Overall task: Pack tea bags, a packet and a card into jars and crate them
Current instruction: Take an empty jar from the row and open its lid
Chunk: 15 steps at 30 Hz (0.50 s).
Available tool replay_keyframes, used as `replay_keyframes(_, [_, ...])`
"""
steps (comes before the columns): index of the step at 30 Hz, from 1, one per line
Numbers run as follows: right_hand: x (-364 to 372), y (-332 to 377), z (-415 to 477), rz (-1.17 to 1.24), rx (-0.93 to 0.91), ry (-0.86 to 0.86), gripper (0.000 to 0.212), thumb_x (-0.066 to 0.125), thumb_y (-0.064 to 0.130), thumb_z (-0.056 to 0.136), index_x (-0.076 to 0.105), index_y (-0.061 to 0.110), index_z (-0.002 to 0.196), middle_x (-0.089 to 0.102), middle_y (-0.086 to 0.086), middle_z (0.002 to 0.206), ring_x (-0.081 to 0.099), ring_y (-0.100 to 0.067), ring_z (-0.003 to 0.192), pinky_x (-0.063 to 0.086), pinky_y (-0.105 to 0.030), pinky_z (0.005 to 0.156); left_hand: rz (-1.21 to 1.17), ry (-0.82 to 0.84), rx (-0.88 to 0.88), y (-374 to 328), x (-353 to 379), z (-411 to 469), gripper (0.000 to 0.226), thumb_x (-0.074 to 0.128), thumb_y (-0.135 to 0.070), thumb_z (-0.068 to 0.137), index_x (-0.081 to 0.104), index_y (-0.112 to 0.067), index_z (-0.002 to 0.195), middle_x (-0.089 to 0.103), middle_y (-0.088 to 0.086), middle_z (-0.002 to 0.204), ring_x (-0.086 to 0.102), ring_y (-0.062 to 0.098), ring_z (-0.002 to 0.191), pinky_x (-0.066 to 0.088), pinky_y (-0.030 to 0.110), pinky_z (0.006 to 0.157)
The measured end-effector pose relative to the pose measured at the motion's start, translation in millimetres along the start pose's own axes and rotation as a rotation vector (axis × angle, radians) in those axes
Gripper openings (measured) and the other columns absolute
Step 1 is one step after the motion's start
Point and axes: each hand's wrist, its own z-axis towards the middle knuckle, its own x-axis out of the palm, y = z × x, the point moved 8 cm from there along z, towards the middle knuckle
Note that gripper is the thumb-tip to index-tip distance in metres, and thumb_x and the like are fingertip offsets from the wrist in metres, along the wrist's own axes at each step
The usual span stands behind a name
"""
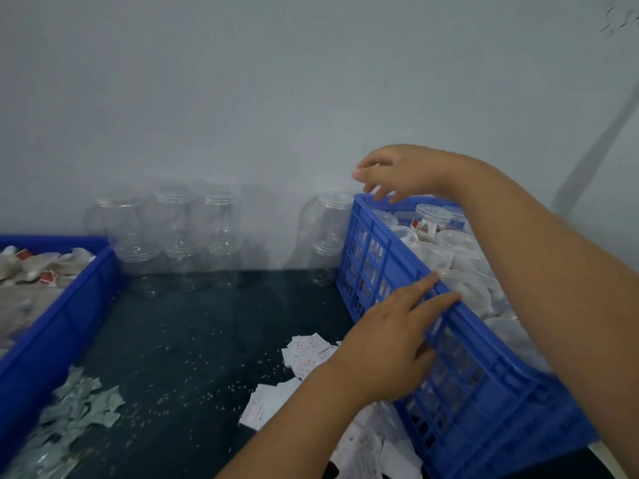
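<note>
1. The left hand [390, 344] lies flat and open against the near long wall of the blue crate [460, 375], fingers over the rim, gripping nothing.
2. The right hand [397, 172] hovers loosely open, fingers spread, at the crate's far corner; it holds nothing that I can see.
3. The step in hand looks like steadying or shifting the crate. To do it well, press evenly on both ends so it slides without tipping, and keep it off the cards [307, 352] lying just beside it.
4. The crate sits at the right of the dark table [193, 340] and looks nearly full of packed jars [430, 219]: clear plastic, white bags inside, red tags showing.
5. Empty jars [179, 236] stand stacked against the wall, with one more stack touching the crate's far corner.
6. Tea bags [31, 271] fill a blue tray at the left; grey packets [79, 406] lie in front.
</note>
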Motion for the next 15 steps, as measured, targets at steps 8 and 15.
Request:
replay_keyframes(8, [159.2,95.2,-72.9,-0.032,-0.279,0.265,0.041,0.062,0.067,0.101,0.066,0.046,0.136,0.071,0.024,0.117,0.066,0.008,0.105,0.050,-0.021,0.091,0.090,-0.095,-0.322,67.4,-48.0,-96.9,0.034,0.055,-0.039,0.105,0.059,-0.031,0.138,0.067,-0.014,0.126,0.063,0.004,0.108,0.050,0.022,0.090])
replay_keyframes(15, [309.7,58.1,-100.7,0.471,-0.260,0.072,0.008,0.070,0.036,0.106,0.077,0.040,0.106,0.073,0.028,0.109,0.070,0.001,0.105,0.054,-0.019,0.089,0.423,-0.134,-0.762,168.7,-87.7,-242.2,0.032,0.052,-0.042,0.102,0.055,-0.026,0.075,0.057,-0.009,0.066,0.057,0.011,0.062,0.045,0.032,0.054])
